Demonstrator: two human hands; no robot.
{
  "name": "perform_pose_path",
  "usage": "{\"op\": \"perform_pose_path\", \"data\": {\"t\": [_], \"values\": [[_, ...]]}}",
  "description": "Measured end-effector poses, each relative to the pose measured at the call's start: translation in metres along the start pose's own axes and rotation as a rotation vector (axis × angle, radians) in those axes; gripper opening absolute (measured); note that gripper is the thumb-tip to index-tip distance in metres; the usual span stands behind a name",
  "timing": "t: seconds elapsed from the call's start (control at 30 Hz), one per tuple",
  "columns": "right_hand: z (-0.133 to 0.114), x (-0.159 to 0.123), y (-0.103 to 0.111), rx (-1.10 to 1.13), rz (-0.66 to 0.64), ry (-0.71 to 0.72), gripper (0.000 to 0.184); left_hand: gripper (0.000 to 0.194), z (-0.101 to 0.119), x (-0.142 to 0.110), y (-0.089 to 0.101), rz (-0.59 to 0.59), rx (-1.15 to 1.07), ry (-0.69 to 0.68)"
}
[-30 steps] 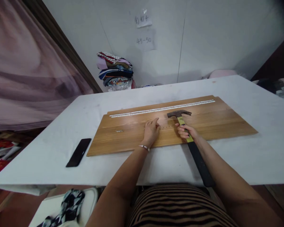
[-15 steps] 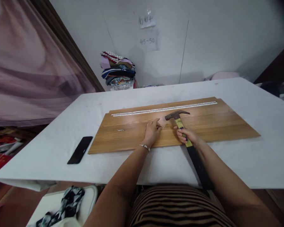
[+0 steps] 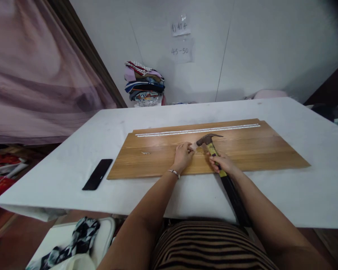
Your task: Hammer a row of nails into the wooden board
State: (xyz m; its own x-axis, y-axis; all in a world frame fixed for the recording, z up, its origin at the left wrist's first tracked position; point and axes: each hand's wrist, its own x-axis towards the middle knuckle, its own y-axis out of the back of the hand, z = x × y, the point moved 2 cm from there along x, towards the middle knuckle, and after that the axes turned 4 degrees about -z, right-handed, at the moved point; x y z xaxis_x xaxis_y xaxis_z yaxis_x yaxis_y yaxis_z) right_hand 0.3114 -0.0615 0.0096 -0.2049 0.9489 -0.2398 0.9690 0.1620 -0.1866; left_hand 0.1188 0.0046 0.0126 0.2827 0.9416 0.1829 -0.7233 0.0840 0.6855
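Observation:
A wooden board (image 3: pixel 250 146) lies flat across the white table. My right hand (image 3: pixel 224 163) is closed around the yellow and black handle of a claw hammer (image 3: pixel 212 149), gripping it partway up. The rusty hammer head is just above the board, beside the fingertips of my left hand (image 3: pixel 183 154). That hand rests on the board, thumb and fingers pinched together; what they hold is too small to make out. To its left a few small nails (image 3: pixel 145 153) lie on the wood. Tiny dark marks dot the board near the hammer head.
Two white printed strips (image 3: pixel 197 131) run along the board's far part. A black phone (image 3: pixel 98 174) lies left of the board on the white table (image 3: pixel 59 168). Folded clothes (image 3: pixel 145 84) are stacked behind the table, and a stool (image 3: pixel 107 228) with patterned cloth stands at lower left.
The hammer head has come slightly lower and closer to my left fingertips. My left hand remains pinched at nearly the same spot on the board. The whole view has shifted a little.

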Motion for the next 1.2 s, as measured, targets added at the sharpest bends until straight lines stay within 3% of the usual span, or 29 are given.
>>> {"op": "perform_pose_path", "data": {"t": [0.17,0.47,0.77,1.2], "values": [[-0.005,-0.006,-0.008,-0.101,0.025,-0.008,0.04,0.031,0.005,-0.001,0.003,-0.019,0.037,0.048],[-0.018,-0.034,-0.028,-0.284,0.033,-0.04,0.037,0.05,-0.001,0.001,-0.003,-0.002,0.065,0.032],[-0.015,-0.028,-0.033,-0.446,0.065,-0.031,0.022,0.065,0.004,-0.001,-0.001,-0.026,0.053,0.016],[-0.02,-0.028,-0.04,-0.526,0.076,-0.08,0.018,0.063,0.002,0.0,-0.003,-0.022,0.094,0.0]]}}
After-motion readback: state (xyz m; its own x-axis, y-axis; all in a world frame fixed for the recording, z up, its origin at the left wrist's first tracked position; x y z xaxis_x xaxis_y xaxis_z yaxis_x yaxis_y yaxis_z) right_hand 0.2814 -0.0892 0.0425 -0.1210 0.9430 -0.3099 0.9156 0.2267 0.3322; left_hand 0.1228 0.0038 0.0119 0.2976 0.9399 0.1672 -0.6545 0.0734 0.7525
